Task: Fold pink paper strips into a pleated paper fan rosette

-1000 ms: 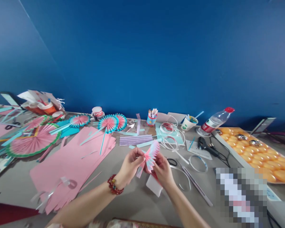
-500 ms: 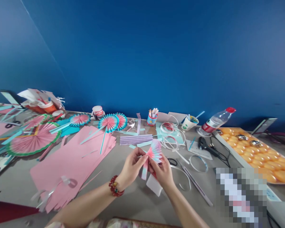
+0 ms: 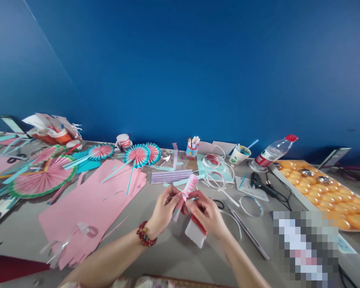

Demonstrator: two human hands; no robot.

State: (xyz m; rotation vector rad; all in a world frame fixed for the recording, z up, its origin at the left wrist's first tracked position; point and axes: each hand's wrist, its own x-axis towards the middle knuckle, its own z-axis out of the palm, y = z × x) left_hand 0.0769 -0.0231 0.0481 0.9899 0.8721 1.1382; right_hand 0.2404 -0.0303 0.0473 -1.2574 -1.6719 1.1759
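Observation:
A small pleated paper fan [image 3: 190, 185], pink with pale blue, is pinched between both hands above the grey table. My left hand [image 3: 162, 209], a red bead bracelet on its wrist, has thumb and fingers closed on the narrow gathered part. Opposite it, my right hand [image 3: 209, 215] has its fingertips closed at the same gathered spot, partly hidden. A flat strip of the folded paper [image 3: 177, 213] points down from there. Beneath my right hand shows a white and red piece [image 3: 195, 235]; I cannot tell whether it lies on the table or touches the hand.
Pink paper sheets [image 3: 93, 200] and finished pinwheel fans [image 3: 137, 156] lie to the left. Purple folded strips [image 3: 171, 176] sit ahead. White ribbon coils [image 3: 215, 180], tweezers [image 3: 252, 236], a paper cup [image 3: 238, 155], a bottle [image 3: 273, 154] and a glue gun [image 3: 262, 186] stand or lie to the right.
The paper fan, spread wide before, now appears narrower and turned on edge. My right hand has shifted slightly right, showing more of the white and red piece.

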